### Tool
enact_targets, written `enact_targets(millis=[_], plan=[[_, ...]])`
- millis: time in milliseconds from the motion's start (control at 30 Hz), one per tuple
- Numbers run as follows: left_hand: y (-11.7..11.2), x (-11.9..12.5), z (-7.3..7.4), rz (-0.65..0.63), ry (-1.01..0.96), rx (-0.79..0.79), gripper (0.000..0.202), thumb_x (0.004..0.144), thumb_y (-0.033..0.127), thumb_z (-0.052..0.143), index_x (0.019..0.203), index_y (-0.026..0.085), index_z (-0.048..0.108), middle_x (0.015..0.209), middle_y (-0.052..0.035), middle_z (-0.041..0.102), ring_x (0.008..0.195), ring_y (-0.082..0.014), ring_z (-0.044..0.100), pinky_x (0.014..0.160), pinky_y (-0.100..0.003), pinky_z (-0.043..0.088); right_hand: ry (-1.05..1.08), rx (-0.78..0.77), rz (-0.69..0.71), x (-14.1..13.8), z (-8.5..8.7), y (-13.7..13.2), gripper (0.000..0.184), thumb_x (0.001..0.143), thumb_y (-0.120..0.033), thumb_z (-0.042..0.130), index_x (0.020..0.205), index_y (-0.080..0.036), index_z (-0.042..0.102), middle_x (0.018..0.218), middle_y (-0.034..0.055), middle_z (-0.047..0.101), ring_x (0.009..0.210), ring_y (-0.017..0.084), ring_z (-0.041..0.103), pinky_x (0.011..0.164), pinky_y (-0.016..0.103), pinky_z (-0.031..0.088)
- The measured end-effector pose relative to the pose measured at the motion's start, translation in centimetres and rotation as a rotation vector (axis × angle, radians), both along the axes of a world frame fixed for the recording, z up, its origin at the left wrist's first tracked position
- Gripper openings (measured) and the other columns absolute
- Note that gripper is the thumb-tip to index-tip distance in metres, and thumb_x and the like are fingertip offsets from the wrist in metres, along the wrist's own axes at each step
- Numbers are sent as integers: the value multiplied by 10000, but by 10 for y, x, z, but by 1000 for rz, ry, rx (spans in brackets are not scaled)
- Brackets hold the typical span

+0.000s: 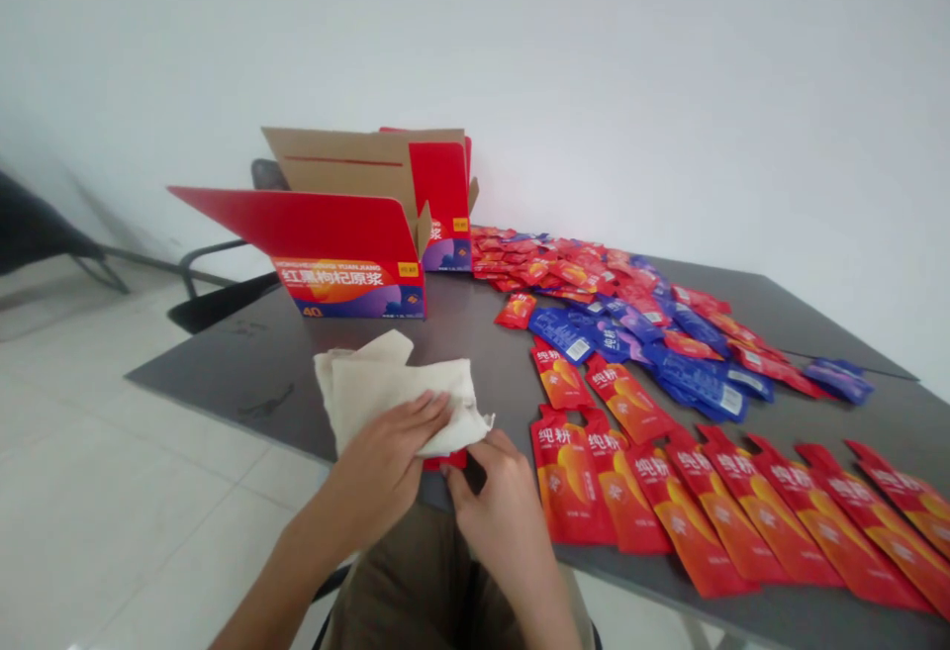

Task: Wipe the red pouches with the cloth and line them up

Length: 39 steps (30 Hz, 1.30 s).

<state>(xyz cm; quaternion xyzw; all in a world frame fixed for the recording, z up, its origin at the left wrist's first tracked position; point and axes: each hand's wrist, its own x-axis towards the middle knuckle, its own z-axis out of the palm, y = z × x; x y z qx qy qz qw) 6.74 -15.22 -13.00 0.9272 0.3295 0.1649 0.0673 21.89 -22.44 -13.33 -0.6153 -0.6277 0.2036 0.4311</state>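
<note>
My left hand point(386, 457) lies on a crumpled white cloth point(393, 388) at the near edge of the grey table point(475, 333), fingers pressed over it. Under the cloth's edge a red pouch point(445, 460) peeks out. My right hand point(497, 511) pinches that red pouch from below, fingers curled. To the right a row of several red-orange pouches point(712, 511) lies side by side along the table's front edge.
A pile of red and blue pouches point(630, 304) spreads across the middle and back of the table. An open red cardboard box point(348, 264) with raised flaps stands at the back left. A dark chair point(215, 304) sits beyond the table on the tiled floor.
</note>
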Motion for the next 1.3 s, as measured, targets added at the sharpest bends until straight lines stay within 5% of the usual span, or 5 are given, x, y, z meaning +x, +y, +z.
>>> enact_targets(millis=[333, 567, 833, 1100, 1300], plan=[[33, 23, 10, 66, 29, -49, 596, 747, 34, 400, 1314, 127, 560, 1389, -90, 533, 1339, -215, 436, 1119, -397, 356, -2, 64, 10, 2, -2, 3, 412, 763, -63, 596, 1147, -196, 664, 1175, 74, 664, 1119, 224, 576, 993, 356, 444], [-14, -10, -4, 37, -30, -8, 593, 806, 47, 374, 1376, 169, 487, 1453, -50, 464, 1356, -183, 411, 1129, -398, 353, 12, 36, 16, 1, 3, 2, 320, 757, -21, 578, 980, -210, 711, 1020, 59, 695, 1024, 223, 606, 920, 338, 466], [36, 27, 12, 84, 41, -43, 593, 756, 35, 394, 1319, 130, 555, 1395, -90, 528, 1341, -208, 433, 1121, -395, 349, -4, 39, 15, 2, -2, 2, 445, 770, -67, 609, 1198, -185, 643, 1239, 75, 638, 1168, 214, 550, 1032, 339, 411], [-11, -7, -1, 17, -11, -13, 635, 777, 28, 365, 1391, 157, 466, 1458, -54, 456, 1367, -177, 392, 1132, -404, 348, 4, 13, 4, 1, 2, 1, 291, 765, -28, 586, 959, -202, 714, 1000, 65, 690, 1014, 230, 602, 913, 344, 461], [32, 23, 11, 74, 18, -56, 596, 743, 27, 398, 1305, 127, 569, 1382, -94, 538, 1330, -224, 449, 1113, -418, 366, 3, 51, 15, 2, -1, 1, 394, 769, -56, 607, 1134, -189, 671, 1169, 75, 665, 1124, 219, 571, 1002, 339, 428]])
